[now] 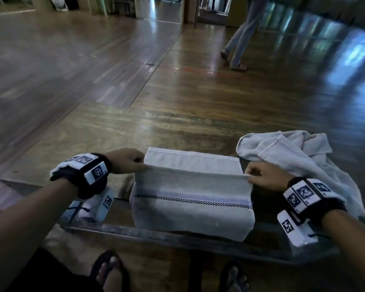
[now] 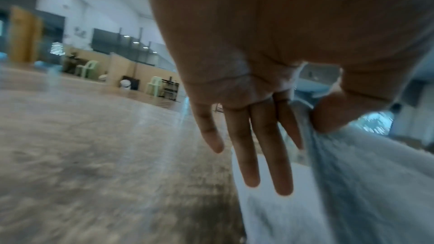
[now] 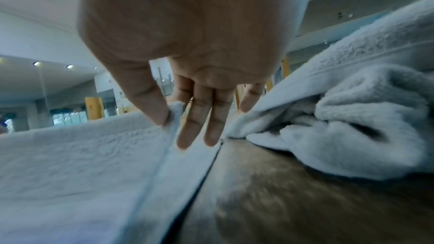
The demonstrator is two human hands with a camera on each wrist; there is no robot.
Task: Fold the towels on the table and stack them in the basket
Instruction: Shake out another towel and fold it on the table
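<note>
A pale towel [image 1: 190, 199] with a blue checked stripe lies on the table [image 1: 118, 127] before me, its near half raised and folded toward the far edge. My left hand [image 1: 133, 162] pinches the raised left corner between thumb and forefinger [image 2: 305, 123], the other fingers [image 2: 265, 155] straight. On the other side my right hand [image 1: 253, 174] pinches the right corner [image 3: 172, 116] the same way. A crumpled pale towel [image 1: 299, 163] lies in a heap to the right, close to my right hand. No basket is in view.
The table's near edge [image 1: 177, 237] runs just in front of my sandalled feet [image 1: 110, 270]. Wooden floor stretches beyond the table. A person [image 1: 240, 39] walks at the far right. Pale green chairs [image 2: 155, 86] stand far off in the left wrist view.
</note>
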